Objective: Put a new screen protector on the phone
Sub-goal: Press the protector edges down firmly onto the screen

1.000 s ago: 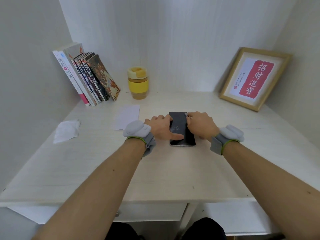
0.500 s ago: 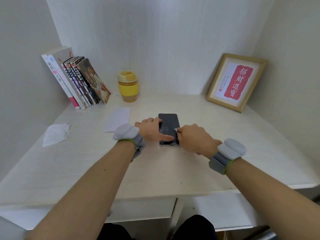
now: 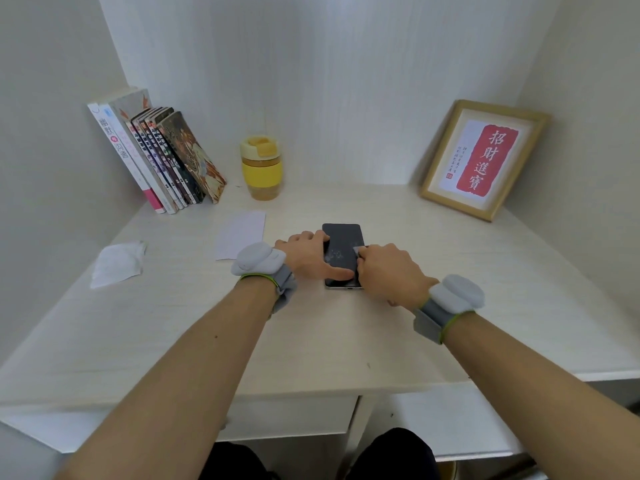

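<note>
Right hand (image 3: 388, 271) slid nearer on phone (image 3: 343, 237), perhaps pinching wipe; cup (image 3: 262, 168) lidded.

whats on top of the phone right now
The left hand rests on the phone, thumb laid across its lower screen. The right hand pinches a small pale piece against the glass. The hands hide the screen beneath them.

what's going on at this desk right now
A person is working on a phone lying flat on a white desk. The left hand steadies it, thumb laid across the lower screen. The right hand pinches a small pale tab at the phone's right edge. Marks or smudges show on the glass. A white sheet and crumpled wipe lie off to the left.
</note>
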Motion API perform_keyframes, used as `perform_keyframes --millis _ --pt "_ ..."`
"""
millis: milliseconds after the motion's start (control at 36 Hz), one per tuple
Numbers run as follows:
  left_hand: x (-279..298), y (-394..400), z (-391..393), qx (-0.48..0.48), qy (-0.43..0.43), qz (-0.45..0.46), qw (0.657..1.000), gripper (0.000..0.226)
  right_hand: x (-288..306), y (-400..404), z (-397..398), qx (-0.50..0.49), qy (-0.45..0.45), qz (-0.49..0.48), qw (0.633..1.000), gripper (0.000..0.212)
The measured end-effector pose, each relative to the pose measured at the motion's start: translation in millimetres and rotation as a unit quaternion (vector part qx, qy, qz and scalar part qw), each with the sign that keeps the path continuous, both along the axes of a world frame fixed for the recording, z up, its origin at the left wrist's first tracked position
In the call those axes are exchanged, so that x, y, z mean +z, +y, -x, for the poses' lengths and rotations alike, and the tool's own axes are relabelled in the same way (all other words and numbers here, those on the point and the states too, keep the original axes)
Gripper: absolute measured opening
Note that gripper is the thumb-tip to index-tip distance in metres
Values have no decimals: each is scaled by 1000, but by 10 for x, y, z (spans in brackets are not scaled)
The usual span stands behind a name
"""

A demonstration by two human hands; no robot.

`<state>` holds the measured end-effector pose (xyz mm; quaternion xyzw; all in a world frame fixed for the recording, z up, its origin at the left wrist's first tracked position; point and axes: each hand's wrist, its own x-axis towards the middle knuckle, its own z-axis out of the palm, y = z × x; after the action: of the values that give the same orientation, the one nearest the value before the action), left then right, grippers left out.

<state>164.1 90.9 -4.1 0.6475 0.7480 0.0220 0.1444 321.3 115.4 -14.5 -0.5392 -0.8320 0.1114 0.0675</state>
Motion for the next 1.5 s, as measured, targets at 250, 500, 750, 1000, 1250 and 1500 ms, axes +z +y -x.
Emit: perform_keyframes --millis 250,500,750,1000,1250,1500 --pt "-20 -11 9 -3 0 -4 1000 95 -92 131 26 -1 4 -17 1000 22" --pt "-9 -7 12 -2 1 4 1000 96 -60 -149 -71 30 -3 -30 999 17" --pt "-8 -1 9 -2 3 2 1000 97 -73 -3 5 22 6 -21 1000 16" --pt "-14 6 6 -2 11 3 1000 98 -80 -12 33 28 3 -21 999 17" --pt "-4 -3 8 -5 9 7 1000 97 -85 -63 -22 32 6 -10 999 20" --pt "-12 4 10 -8 14 3 1000 98 5 62 104 14 -12 -1 1000 23"
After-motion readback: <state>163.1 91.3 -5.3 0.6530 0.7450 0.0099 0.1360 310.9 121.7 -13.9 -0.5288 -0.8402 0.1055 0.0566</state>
